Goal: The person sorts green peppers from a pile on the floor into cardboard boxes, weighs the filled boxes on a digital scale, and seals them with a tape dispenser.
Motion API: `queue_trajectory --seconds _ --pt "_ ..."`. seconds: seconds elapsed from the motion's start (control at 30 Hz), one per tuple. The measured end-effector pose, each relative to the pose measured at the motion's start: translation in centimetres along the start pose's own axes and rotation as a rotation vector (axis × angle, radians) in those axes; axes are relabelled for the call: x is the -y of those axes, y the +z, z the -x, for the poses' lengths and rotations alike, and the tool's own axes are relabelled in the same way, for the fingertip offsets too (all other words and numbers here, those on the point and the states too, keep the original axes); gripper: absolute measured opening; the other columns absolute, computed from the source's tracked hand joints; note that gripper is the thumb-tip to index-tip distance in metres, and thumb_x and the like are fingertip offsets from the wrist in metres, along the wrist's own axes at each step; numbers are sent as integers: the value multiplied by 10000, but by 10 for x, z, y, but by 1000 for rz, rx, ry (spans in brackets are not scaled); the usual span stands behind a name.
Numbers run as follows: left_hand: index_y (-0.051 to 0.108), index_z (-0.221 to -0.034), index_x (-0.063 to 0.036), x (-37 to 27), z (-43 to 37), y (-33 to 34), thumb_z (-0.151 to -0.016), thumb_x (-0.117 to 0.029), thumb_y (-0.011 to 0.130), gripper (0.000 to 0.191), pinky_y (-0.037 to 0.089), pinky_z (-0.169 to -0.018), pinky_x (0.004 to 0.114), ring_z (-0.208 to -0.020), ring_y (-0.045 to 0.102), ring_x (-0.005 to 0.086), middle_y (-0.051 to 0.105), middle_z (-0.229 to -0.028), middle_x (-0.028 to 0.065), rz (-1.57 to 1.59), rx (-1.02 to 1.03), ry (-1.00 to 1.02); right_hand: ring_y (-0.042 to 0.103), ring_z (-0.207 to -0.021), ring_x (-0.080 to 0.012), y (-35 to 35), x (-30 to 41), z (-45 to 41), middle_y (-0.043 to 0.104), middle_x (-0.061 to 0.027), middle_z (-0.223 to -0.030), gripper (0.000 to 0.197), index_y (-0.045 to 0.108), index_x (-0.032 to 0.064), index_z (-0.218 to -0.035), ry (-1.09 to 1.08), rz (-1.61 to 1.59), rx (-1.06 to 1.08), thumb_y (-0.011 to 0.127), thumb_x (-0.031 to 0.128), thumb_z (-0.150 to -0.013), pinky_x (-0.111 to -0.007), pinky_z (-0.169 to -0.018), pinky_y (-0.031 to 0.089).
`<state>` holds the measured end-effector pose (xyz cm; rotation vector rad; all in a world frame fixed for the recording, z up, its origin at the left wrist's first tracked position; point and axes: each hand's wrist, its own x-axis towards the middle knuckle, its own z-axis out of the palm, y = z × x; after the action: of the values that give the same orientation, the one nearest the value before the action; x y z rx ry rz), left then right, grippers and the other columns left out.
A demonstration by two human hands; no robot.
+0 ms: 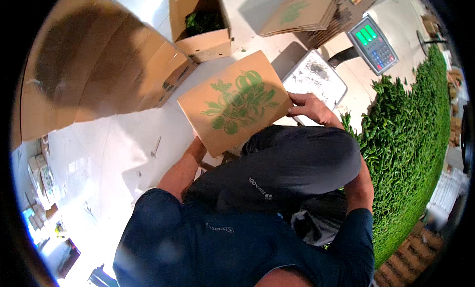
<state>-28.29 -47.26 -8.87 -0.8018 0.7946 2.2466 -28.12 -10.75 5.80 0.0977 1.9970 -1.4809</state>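
A cardboard box (237, 101) with a green print of vegetables is held tilted above my knees. My right hand (310, 107) grips its right edge, thumb and fingers apart on the two sides of the corner. Beneath the lower left edge, my left hand (196, 136) is mostly hidden by the cardboard, so its fingers do not show. Just behind the right hand lies the metal platform of a scale (315, 77), strewn with dark bits. The scale's display head (373, 45) stands on a post beyond it, lit green.
An open carton (204, 44) holding leafy greens stands ahead. Large cardboard boxes (111, 68) fill the upper left. Flattened cartons (297, 12) are stacked beyond the scale. A long heap of green peppers (404, 157) runs along my right side. Small debris lies on the pale floor (122, 153).
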Motion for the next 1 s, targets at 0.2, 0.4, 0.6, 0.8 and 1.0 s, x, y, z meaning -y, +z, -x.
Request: queue_trajectory --seconds 0.2,0.4,0.6,0.8,1.0 --pt "458 -1406 -67 -14 31 -40 -990 -499 420 601 439 -1045 488 -1285 499 337 523 -1390 145 49 -80 58 564 -1212 -190 31 -25 -35 535 -121 -1420 583 394 -5 -1493 114 -352 327 619 165 -983 -354 -1044 475" --pt "436 -1417 -63 -30 60 -84 -985 -499 428 613 442 -1039 530 -1295 489 363 485 -1426 154 66 -185 151 514 -1282 -168 50 -3 -54 526 -70 -1439 491 461 29 -1463 15 -755 421 588 171 -1010 -343 -1084 430" --pt "414 -1427 -60 -74 26 -178 -980 -499 437 627 445 -1033 573 -1305 478 390 448 -1462 162 -142 -579 236 352 -1450 -249 46 24 -84 379 -113 -1570 474 534 -11 -1389 -111 -744 448 529 278 -1013 -442 -1166 308" --pt "520 -1270 -44 -66 94 -359 -936 -362 570 463 509 -925 523 -1112 585 365 549 -1291 156 -240 -646 -360 580 -1211 -267 53 0 -88 628 -125 -1281 408 618 -5 -1244 -108 -1051 1 597 294 -968 -395 -1008 449" --pt "592 -1293 -89 -33 52 -159 -941 -409 630 478 522 -864 344 -1016 633 213 643 -1221 110 -1256 -114 -578 667 -860 -209 2 -166 -12 696 -122 -948 407 667 -39 -1129 -114 126 -421 654 325 -948 -335 -774 531"
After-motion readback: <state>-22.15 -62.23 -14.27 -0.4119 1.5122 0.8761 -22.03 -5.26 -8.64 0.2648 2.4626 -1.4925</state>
